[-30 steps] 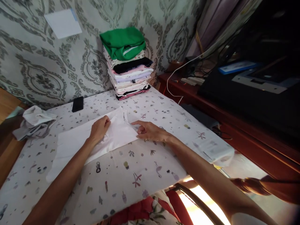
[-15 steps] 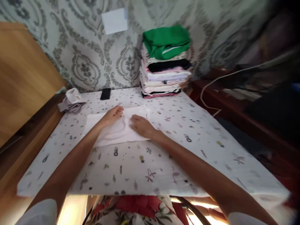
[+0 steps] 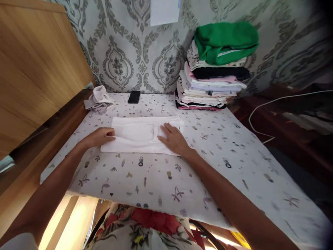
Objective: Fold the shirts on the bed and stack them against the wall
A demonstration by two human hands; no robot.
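A white folded garment [image 3: 135, 133] lies as a long flat strip across the patterned cloth on the table; its exact kind I cannot make out. At its left end, my left hand [image 3: 101, 136] is closed, thumb and fingers pinching the fabric edge. Toward the right end, my right hand [image 3: 173, 139] rests flat on the garment with its fingers stretched out.
The table [image 3: 156, 180] has a printed white cover. At the back right stands a tall stack of folded clothes [image 3: 210, 83], topped by a green garment [image 3: 226, 41]. A black phone [image 3: 134, 97] and a crumpled greyish cloth [image 3: 99, 99] lie at the back left.
My left hand has moved from the garment's middle to its left end and closed on the edge. My right hand stays on the right part. The view has turned left.
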